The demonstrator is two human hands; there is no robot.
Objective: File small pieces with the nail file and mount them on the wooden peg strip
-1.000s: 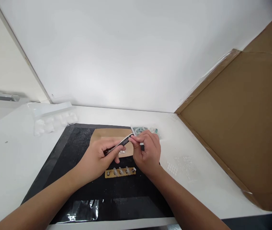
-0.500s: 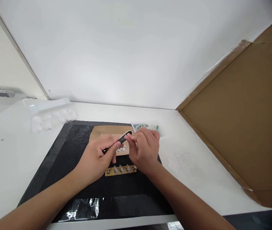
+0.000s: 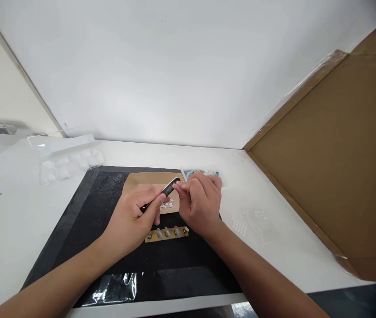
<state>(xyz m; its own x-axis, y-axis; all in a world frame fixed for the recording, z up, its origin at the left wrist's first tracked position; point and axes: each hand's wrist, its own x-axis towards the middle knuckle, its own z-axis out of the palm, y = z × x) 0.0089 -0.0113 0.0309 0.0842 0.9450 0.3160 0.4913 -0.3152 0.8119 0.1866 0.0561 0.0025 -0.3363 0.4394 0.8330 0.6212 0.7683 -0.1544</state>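
Note:
A slim black nail file [image 3: 170, 188] with a pale edge slants up to the right, gripped between the thumb and fingers of my left hand [image 3: 138, 207]. Close to the file's upper end, my right hand [image 3: 201, 198] is closed in a pinch; whatever it holds is too small or hidden to make out. Below both hands lies a yellowish strip [image 3: 155, 239] bearing several round metal studs, with clear nail tips [image 3: 168, 233] standing on some of them. Small white pieces [image 3: 167, 204] lie behind my left fingers on a tan sheet [image 3: 135, 179], partly covered by that hand.
A black mat [image 3: 85, 229] covers the middle of the white table. At the back left sits a clear plastic case [image 3: 70, 163] with white contents. Behind my right hand is a tray of teal and clear bits [image 3: 188, 173]. Clear adhesive tabs [image 3: 240, 226] lie right, beside a cardboard wall [image 3: 323, 154].
Both hands keep almost the same hold, with the file's tip shifted very slightly. The whole view has moved a little.

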